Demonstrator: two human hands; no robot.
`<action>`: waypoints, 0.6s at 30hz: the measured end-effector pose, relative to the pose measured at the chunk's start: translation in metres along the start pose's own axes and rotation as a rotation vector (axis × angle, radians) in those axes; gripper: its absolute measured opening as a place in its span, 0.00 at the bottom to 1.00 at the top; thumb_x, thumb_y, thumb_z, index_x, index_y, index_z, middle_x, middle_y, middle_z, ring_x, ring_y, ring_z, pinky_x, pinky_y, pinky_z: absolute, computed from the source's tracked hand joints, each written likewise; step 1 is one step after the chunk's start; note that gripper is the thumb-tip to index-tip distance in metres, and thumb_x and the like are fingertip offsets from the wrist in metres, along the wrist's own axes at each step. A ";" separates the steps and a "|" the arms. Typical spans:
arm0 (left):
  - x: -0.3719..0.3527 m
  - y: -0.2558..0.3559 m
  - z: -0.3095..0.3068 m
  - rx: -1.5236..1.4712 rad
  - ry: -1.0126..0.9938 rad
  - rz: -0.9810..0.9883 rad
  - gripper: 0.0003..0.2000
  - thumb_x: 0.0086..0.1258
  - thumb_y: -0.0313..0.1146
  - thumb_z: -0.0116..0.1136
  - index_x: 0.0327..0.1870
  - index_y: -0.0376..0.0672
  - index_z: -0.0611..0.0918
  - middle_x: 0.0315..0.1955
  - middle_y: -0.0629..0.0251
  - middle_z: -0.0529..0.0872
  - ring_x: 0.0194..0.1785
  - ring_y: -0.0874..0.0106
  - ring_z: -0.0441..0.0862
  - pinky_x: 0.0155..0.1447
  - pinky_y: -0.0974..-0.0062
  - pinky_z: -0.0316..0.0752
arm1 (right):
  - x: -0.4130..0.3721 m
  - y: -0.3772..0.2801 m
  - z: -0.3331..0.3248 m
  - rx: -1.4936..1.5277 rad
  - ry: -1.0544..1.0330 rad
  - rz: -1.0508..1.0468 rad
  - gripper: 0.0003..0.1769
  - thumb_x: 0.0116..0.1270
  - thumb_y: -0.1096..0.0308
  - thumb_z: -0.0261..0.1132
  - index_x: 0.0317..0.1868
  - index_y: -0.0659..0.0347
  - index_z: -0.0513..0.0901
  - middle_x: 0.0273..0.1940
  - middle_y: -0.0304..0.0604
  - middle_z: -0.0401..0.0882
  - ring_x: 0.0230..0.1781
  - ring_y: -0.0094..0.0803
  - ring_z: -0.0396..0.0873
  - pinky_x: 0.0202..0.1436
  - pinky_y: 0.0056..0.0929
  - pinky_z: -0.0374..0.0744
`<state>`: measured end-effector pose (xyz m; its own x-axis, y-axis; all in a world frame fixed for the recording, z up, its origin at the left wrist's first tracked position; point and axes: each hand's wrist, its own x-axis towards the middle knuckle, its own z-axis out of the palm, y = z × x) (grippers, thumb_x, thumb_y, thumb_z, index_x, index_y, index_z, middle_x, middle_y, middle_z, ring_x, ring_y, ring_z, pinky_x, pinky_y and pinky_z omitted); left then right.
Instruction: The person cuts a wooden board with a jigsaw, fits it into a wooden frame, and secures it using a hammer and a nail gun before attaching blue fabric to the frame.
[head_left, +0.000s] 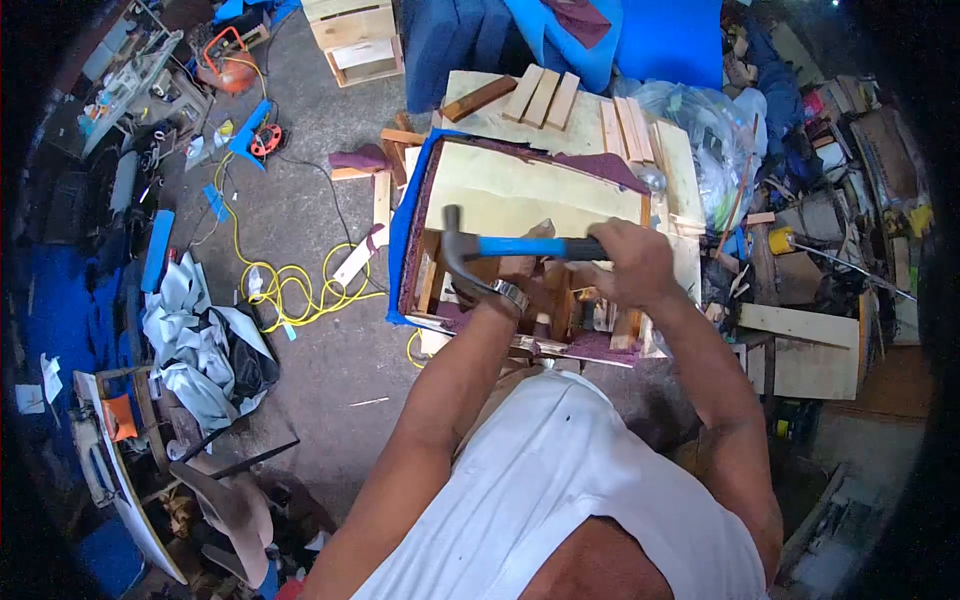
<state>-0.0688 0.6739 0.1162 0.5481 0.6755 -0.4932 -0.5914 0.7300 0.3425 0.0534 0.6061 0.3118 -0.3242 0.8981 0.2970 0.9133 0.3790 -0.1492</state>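
A claw hammer with a blue and black handle lies level above a wooden frame, its head to the left. My right hand is wrapped round the black grip end. My left hand, below a wrist with a metal watch, reaches into the open part of the frame, partly behind the hammer; its fingers are blurred and what they touch cannot be made out. The frame has a pale panel and is edged with maroon cloth and blue material.
Wood strips rest on a board behind the frame. A yellow cord coils on the floor at left, near crumpled silver sheeting. Clear plastic bags and piled scrap wood stand at right.
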 end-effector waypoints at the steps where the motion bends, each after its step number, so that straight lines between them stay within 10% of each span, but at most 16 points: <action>1: 0.014 -0.007 -0.012 0.045 -0.075 0.024 0.12 0.68 0.44 0.65 0.35 0.46 0.79 0.22 0.71 0.79 0.21 0.79 0.74 0.24 0.77 0.72 | -0.008 0.009 0.001 -0.021 -0.026 0.025 0.25 0.53 0.47 0.74 0.39 0.60 0.80 0.28 0.45 0.78 0.27 0.44 0.81 0.29 0.40 0.76; 6: -0.020 0.014 0.024 0.166 0.189 -0.012 0.17 0.70 0.41 0.63 0.49 0.36 0.82 0.31 0.67 0.84 0.26 0.75 0.80 0.26 0.75 0.77 | 0.016 0.005 -0.023 -0.102 -0.243 -0.134 0.26 0.57 0.40 0.68 0.37 0.57 0.80 0.27 0.44 0.78 0.28 0.44 0.81 0.31 0.43 0.77; 7: -0.025 0.013 0.026 0.085 0.151 0.033 0.13 0.68 0.44 0.65 0.33 0.44 0.82 0.22 0.66 0.81 0.22 0.73 0.78 0.26 0.72 0.76 | 0.025 0.002 -0.022 -0.138 -0.334 -0.154 0.26 0.58 0.40 0.67 0.37 0.57 0.80 0.27 0.44 0.78 0.28 0.44 0.82 0.31 0.43 0.78; 10: -0.012 0.006 0.004 -0.144 -0.163 0.012 0.17 0.68 0.46 0.64 0.36 0.37 0.82 0.26 0.57 0.84 0.23 0.69 0.80 0.25 0.68 0.78 | 0.052 -0.013 -0.020 -0.261 -0.466 -0.172 0.25 0.61 0.40 0.64 0.39 0.56 0.79 0.28 0.44 0.80 0.30 0.44 0.83 0.32 0.43 0.79; 18: 0.011 -0.014 -0.012 -0.033 -0.170 0.010 0.12 0.73 0.43 0.57 0.45 0.43 0.80 0.38 0.62 0.86 0.38 0.69 0.86 0.37 0.70 0.85 | 0.078 -0.036 -0.017 -0.339 -0.653 -0.152 0.21 0.64 0.46 0.64 0.40 0.56 0.79 0.30 0.45 0.82 0.33 0.42 0.85 0.35 0.44 0.81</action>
<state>-0.0615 0.6698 0.0963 0.6322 0.6928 -0.3469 -0.6153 0.7211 0.3186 -0.0005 0.6589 0.3564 -0.4372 0.8307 -0.3446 0.8382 0.5152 0.1787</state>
